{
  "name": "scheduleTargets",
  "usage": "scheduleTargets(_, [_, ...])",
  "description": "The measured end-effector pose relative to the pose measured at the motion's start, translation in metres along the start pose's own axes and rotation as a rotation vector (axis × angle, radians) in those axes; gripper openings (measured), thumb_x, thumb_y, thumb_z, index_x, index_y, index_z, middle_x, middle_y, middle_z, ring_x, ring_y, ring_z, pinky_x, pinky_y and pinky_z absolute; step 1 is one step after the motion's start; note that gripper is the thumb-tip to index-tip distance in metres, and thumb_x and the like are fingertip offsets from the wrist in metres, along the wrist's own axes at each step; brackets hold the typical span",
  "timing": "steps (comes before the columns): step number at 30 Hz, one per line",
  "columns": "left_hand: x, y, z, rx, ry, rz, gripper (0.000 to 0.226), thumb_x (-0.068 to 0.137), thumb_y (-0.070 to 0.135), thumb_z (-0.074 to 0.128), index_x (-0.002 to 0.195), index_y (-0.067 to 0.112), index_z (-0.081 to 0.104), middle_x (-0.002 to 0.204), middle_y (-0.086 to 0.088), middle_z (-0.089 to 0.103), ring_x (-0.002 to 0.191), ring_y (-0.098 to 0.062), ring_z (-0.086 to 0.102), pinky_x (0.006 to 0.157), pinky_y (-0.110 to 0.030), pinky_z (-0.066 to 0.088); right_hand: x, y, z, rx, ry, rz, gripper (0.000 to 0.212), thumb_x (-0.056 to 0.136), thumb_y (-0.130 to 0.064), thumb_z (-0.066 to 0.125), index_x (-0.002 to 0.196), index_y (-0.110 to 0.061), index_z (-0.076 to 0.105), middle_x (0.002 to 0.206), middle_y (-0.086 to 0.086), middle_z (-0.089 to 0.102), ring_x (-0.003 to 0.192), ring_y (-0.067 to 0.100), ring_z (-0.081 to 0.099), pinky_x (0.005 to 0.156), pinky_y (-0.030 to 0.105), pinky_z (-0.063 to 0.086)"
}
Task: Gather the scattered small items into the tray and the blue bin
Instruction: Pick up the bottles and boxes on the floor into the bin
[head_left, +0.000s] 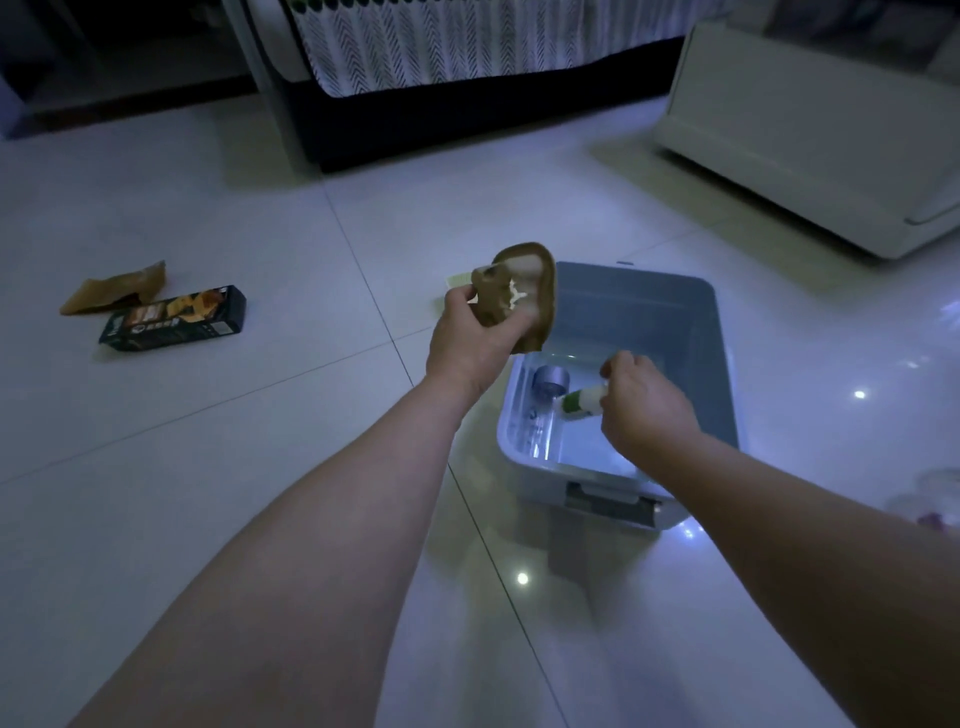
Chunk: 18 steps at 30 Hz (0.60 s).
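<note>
Partway through. Blue bin (719, 364) sits on the floor with 1 grey tape roll (549, 382) inside. Right hand (644, 408) pinches a green-and-white tube (577, 401) low over the bin's inside, not yet let go. Left hand (467, 345) grips a brown tray (544, 306) (crumpled scrap pressed against it), raised at the bin's far-left corner. At least 2 items remain, well to the left: dark box (174, 317) and brown packet (114, 291).

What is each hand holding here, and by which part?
Left hand grips the brown rounded tray by its lower edge. Right hand pinches the small green-and-white tube by one end, over the blue plastic bin.
</note>
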<state>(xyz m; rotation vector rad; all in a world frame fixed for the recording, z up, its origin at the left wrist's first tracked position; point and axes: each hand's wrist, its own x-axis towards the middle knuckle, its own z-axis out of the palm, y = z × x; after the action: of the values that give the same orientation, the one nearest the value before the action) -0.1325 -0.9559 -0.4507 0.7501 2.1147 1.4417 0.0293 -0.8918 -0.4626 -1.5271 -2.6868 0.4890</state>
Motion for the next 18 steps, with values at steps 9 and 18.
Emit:
scheduleTargets(9, [-0.006,0.005,0.028,0.108,-0.116,0.045,0.077,0.062,0.053,0.072,0.128,0.023,0.046,0.099,0.014,0.06,0.102,-0.014,0.062,0.095,-0.04,0.052,0.014,0.02,0.004,0.02,-0.214,0.055,0.031,0.082,-0.015,0.066,0.113,-0.014,0.065,0.115,0.008,0.063,0.101,0.028,0.061,0.076,0.031,0.049])
scheduleTargets(18, [-0.01,0.0,0.031,0.291,-0.124,0.066,0.072,0.074,0.051,0.071,0.133,0.023,0.042,0.104,0.01,0.06,0.104,-0.015,0.061,0.09,-0.032,0.051,0.024,0.019,0.03,0.005,-0.313,0.008,0.026,0.085,-0.018,0.067,0.111,-0.011,0.069,0.116,0.007,0.065,0.103,0.025,0.064,0.091,0.035,0.054])
